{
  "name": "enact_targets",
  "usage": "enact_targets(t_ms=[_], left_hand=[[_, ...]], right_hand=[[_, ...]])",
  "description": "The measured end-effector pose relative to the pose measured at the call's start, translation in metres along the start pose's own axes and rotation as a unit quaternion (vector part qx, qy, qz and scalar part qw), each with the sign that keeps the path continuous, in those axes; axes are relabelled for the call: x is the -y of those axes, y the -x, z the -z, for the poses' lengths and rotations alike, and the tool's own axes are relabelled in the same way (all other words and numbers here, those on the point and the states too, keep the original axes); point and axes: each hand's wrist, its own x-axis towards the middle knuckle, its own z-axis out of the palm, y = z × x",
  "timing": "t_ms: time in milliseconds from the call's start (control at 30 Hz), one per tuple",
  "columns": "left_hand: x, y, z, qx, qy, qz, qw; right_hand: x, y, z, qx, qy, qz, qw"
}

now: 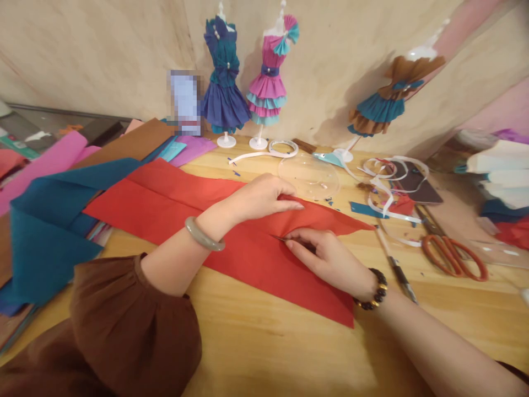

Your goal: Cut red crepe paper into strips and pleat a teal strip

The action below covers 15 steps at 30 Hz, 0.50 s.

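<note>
A long sheet of red crepe paper [256,263] lies aslant on the wooden table under both hands, with a lengthwise fold line. My left hand [270,198] is closed on the sheet's far edge, thumb and fingers pinching the raised paper. Just nearer to me, my right hand [320,253] rests low over the sheet with its fingers pinched together. From its fingertips a thin, dark, pointed blade [278,238] sticks out to the left along the paper; the rest of it is hidden in the hand.
Orange-handled scissors [454,256] and a pen [397,267] lie at the right, by curled white ribbon [382,196]. Three small dress forms, one a pink dress [268,82], stand along the wall. Folded teal paper [53,220] is piled left. A tape roll [283,148] lies behind.
</note>
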Motion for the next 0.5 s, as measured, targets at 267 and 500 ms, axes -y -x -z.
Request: enact_targets(t_ms=[267, 500], left_hand=[[0.0012, -0.0002, -0.0003, -0.002, -0.001, 0.005, 1.000], [0.0003, 0.0001, -0.0002, -0.003, 0.005, 0.009, 1.000]], right_hand=[[-0.0066, 0.0032, 0.0021, 0.003, -0.030, 0.006, 1.000], [-0.0074, 0.0053, 0.0005, -0.002, -0.025, 0.004, 1.000]])
